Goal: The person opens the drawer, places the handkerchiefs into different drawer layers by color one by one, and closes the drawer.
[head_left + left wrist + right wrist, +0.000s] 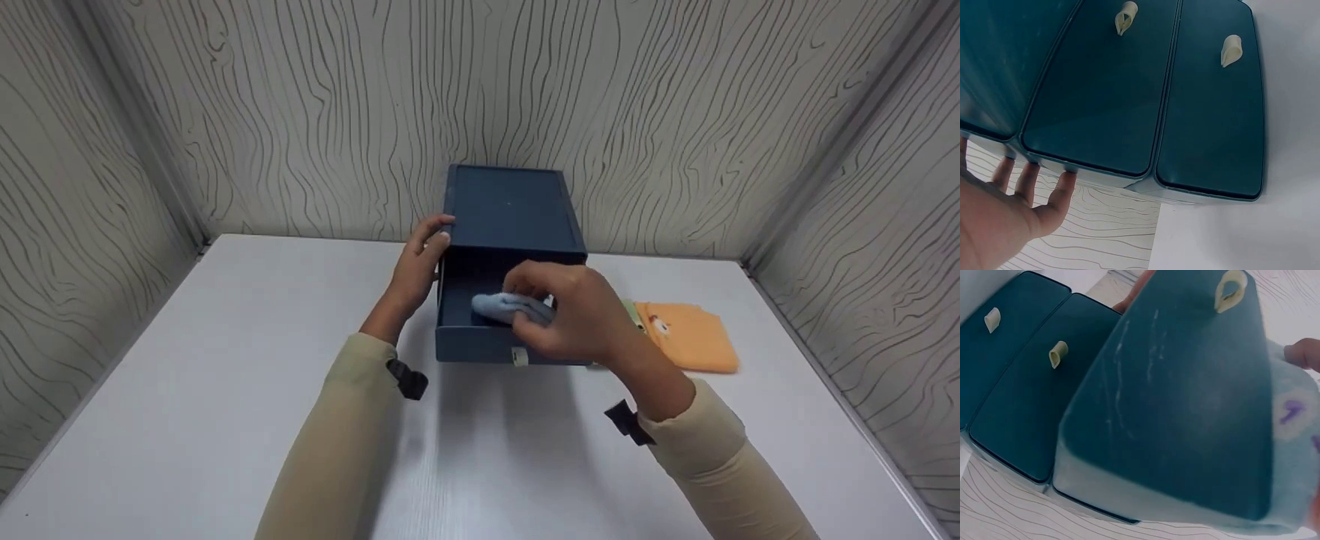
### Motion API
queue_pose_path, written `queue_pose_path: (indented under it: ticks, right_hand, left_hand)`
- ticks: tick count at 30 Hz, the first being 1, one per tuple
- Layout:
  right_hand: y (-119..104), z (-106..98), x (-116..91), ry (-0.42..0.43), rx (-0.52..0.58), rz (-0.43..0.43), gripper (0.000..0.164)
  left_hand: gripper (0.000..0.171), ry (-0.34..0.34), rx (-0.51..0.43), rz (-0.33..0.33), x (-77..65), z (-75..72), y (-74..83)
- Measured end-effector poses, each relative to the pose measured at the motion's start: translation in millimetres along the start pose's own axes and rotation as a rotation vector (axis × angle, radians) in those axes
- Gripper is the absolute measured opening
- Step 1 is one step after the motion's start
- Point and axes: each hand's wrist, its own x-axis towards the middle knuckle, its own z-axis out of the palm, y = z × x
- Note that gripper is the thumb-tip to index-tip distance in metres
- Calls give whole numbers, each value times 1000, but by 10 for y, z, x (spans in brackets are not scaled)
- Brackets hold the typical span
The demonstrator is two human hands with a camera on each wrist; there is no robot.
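Note:
A folded light blue cloth (499,306) is pinched between the thumb and fingers of my right hand (581,311), above the pulled-out top drawer (476,345) of a dark blue drawer cabinet (514,206). In the right wrist view the cloth (1292,461) has a pale patch with a purple mark and shows behind the drawer front (1185,399). My left hand (414,274) rests against the cabinet's left side, near its top front corner. Seen from the left wrist, the left hand (1005,214) touches the side with its fingertips.
Right of the cabinet lies a folded orange cloth (690,337) with a small white figure, and a green cloth (632,311) shows partly beside it. The lower drawers (1210,112) are closed, with cream loop pulls (1232,50). Wood-grain-patterned panels (337,112) enclose the white table (225,375).

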Motion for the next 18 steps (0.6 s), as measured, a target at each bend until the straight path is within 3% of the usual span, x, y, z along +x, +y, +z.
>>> queue_pose_path:
  ticks: [5,10,14,18]
  right_hand:
    - [-50,-71,-88,-27,-99,-59,21]
    - [-31,-114,-186,-30,-196,-119,28]
    - [16,-109,-243,-14,-212,-168,38]
    - [48,-88,-263,46,-193,-223,35]
  left_hand:
    - [42,-6,-2,-20,14,-6,9]
    - [40,3,-18,8,49,-3,-80]
    - [38,16,-11,24,43,5,-84]
    - [38,17,-18,22,48,6,-88]
